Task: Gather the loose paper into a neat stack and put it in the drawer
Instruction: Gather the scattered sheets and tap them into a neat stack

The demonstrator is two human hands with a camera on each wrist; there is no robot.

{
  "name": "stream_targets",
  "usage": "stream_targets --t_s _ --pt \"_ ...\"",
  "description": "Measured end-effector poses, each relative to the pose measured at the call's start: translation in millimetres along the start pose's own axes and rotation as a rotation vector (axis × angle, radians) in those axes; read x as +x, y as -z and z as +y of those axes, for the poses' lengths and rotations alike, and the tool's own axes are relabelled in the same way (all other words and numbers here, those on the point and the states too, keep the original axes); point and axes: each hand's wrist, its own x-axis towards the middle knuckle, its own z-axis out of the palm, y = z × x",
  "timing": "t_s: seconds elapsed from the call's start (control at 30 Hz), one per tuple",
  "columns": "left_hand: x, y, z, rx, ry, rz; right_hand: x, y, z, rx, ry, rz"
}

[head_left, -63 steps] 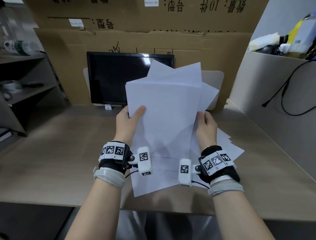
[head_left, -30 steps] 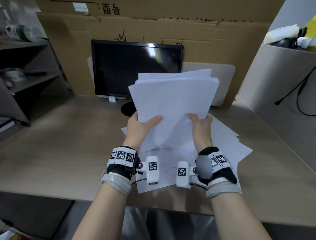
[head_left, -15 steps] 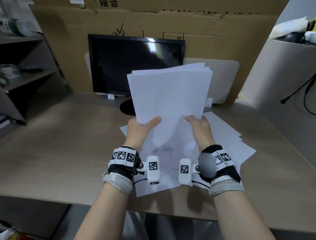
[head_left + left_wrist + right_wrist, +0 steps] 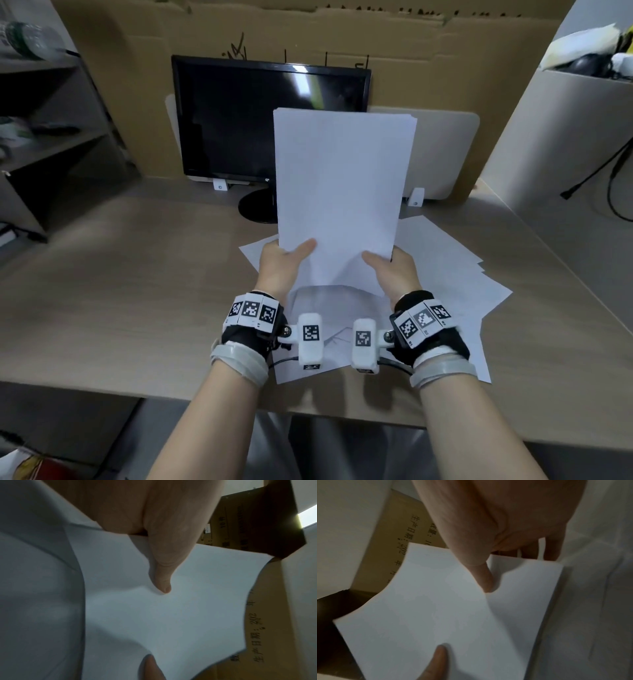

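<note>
A stack of white paper (image 4: 340,178) stands upright above the desk, its edges nearly even. My left hand (image 4: 282,262) pinches its lower left side, thumb on the front. My right hand (image 4: 390,269) pinches the lower right side the same way. The left wrist view shows the left thumb pressed on the paper stack (image 4: 171,615). In the right wrist view the right thumb lies on the paper stack (image 4: 428,615), with fingers behind. More loose sheets (image 4: 442,274) lie spread on the desk under and to the right of my hands. No drawer is in view.
A dark monitor (image 4: 263,120) stands at the back of the wooden desk (image 4: 120,291), before a cardboard wall (image 4: 342,34). Shelves (image 4: 44,144) are at the left. A grey partition (image 4: 565,154) with hanging cables closes the right side.
The fanned, crooked sheets in my hands have been squared into a nearly even upright stack. Both hands slid down to its lower corners.
</note>
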Motion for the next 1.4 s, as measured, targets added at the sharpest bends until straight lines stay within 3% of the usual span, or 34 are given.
stream_targets --t_s 0.17,0.33,0.5,0.77,0.93,1.03,1.17,1.4 --pt "1 -5 19 0.056 -0.028 -0.040 -9 17 -14 0.101 0.040 -0.016" --pt "-5 -17 8 0.116 0.119 -0.103 -7 36 1 0.029 -0.067 0.137" --pt "-16 -5 -11 0.310 0.211 -0.019 -12 43 22 -0.042 -0.188 0.229" --pt "-25 -11 5 0.051 0.459 -0.069 -6 50 36 -0.286 -0.182 0.264" --pt "-23 -14 14 0.087 0.522 -0.110 -5 54 38 -0.294 -0.220 0.227" --pt "-21 -20 14 0.100 0.521 -0.084 -1 60 39 -0.276 -0.203 0.240" --pt "-17 -27 13 0.084 0.529 -0.176 1 67 40 -0.264 -0.238 0.223" --pt "-26 -37 15 0.112 0.493 -0.212 -2 79 34 -0.212 -0.198 0.243"
